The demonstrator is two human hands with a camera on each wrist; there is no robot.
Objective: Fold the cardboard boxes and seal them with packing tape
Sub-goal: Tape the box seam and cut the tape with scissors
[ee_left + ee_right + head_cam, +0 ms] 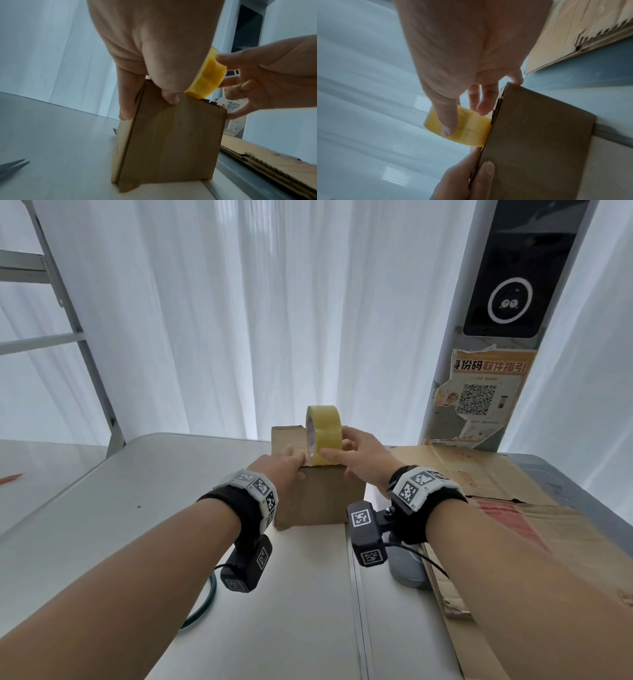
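Observation:
A small brown cardboard box [318, 501] stands on the white table [137, 525] in the middle of the head view. A yellow tape roll [325, 436] stands on edge on the box's top. My right hand [337, 451] grips the roll, thumb on its near face and fingers behind it. My left hand [296, 465] grips the box's near top edge. In the left wrist view its thumb [169, 98] presses the front face of the box [171, 142] just below the roll [205, 79]. The other fingers wrap the left side. The right wrist view shows my thumb [447, 121] on the roll [467, 129].
Flattened cardboard sheets [496, 501] lie on the table's right side. Scissor blades [12, 167] lie left of the box. A grey round object [407, 570] sits by the right wrist and a green cable [205, 601] under the left arm. A postered pillar [479, 398] and ladder [68, 320] stand behind.

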